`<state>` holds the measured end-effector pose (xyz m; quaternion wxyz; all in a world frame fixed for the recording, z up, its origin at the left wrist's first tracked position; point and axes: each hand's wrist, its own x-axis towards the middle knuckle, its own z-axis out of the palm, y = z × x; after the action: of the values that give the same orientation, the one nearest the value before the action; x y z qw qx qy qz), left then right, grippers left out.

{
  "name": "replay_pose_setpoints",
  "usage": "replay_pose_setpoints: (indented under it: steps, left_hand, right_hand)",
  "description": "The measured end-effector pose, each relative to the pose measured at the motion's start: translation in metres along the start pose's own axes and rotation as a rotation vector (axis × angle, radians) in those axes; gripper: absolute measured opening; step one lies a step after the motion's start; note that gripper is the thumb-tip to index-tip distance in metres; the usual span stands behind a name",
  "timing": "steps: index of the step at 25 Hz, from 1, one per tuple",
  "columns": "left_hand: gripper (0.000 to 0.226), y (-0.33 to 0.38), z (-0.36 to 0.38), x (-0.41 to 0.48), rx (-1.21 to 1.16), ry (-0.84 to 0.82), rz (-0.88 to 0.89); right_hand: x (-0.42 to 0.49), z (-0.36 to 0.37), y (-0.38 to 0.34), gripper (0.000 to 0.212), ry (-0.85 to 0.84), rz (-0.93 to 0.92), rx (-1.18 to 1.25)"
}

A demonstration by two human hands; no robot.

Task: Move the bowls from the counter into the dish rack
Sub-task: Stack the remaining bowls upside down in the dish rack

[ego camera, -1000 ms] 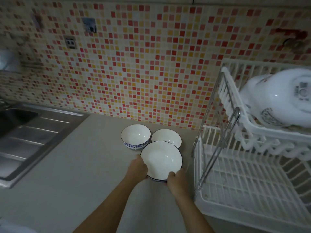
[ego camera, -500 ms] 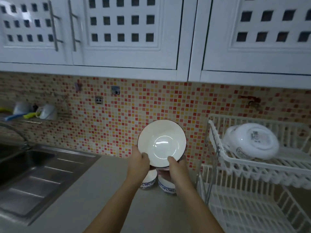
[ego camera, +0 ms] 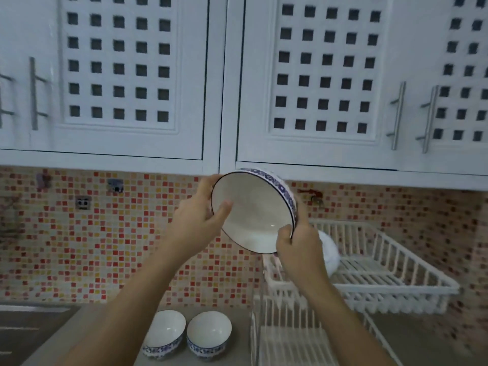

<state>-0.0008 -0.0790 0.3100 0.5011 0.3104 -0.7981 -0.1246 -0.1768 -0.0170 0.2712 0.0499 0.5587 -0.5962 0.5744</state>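
You're holding the big bowl (ego camera: 253,211) up in the air with both hands, right in front of the bottom edge of the cabinets (ego camera: 303,83), well above the counter (ego camera: 237,347). It's tipped so the white inside is facing you and the blue pattern is showing along the top right of the outside. Your left hand (ego camera: 196,220) is gripping the left rim, thumb lying inside the bowl and fingers wrapped behind. Your right hand (ego camera: 297,247) is clamping the lower right rim, thumb on the inside edge, the rest of the fingers hidden behind it.

The rack (ego camera: 396,283) is sitting to the right, below the bowl, and your right forearm is crossing in front of its left end. There's something white and rounded (ego camera: 331,254) lying in the top tier just behind your right hand; it's too covered up to say exactly what it is. The lower tier (ego camera: 290,344) is showing under your right arm.

Two small bowls are sitting down on the counter just left of the rack, both upright, side by side and nearly touching: left one (ego camera: 165,331), right one (ego camera: 208,332). The sink edge (ego camera: 23,328) is peeking in at lower left, and the tile wall (ego camera: 92,247) is running behind everything.
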Motion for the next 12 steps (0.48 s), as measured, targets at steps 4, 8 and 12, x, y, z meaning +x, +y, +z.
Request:
replay_pose_setpoints:
  steps: [4,8,12]
  left_hand:
    - [0.028,0.019,0.037,0.024,-0.397,-0.127,-0.021]
    - [0.051,0.054,0.092,0.061,-0.448,-0.282,-0.008]
    - [0.081,0.097,0.137,0.081,-0.356,-0.603,0.104]
  right_hand:
    - [0.023,-0.052,0.031,0.062,0.094,-0.242,-0.142]
    - [0.06,-0.127,0.076,0.06,0.144,-0.533,-0.411]
    - [0.091,-0.183,0.119,0.057,0.115,-0.767,-0.624]
